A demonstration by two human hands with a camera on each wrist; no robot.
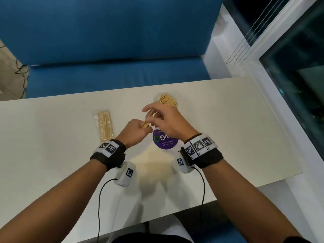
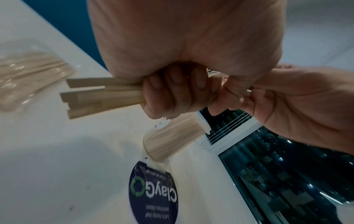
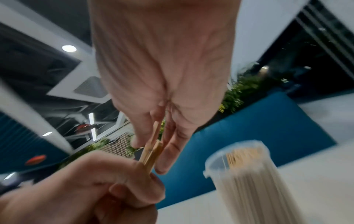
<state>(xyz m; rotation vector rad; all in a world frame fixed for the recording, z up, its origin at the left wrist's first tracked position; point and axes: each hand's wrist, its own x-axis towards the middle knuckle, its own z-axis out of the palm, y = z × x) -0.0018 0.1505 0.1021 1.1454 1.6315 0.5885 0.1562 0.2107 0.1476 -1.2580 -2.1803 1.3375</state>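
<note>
My left hand (image 1: 135, 129) is curled in a fist round a small bundle of flat wooden sticks (image 2: 99, 97); their square ends stick out of the fist. Just above it my right hand (image 1: 164, 120) pinches the upper ends of the same wooden sticks (image 3: 153, 148) between thumb and fingers. A clear plastic jar (image 1: 165, 100) full of thin wooden sticks stands on the table behind the hands, its mouth open. The jar (image 3: 254, 181) looks blurred in the right wrist view.
A clear packet of flat sticks (image 1: 104, 125) lies on the white table (image 1: 52, 146) to the left. A round purple lid (image 1: 165, 142) with white print lies under my right hand. A blue sofa (image 1: 105, 41) runs behind the table; a window (image 1: 298, 67) is at the right.
</note>
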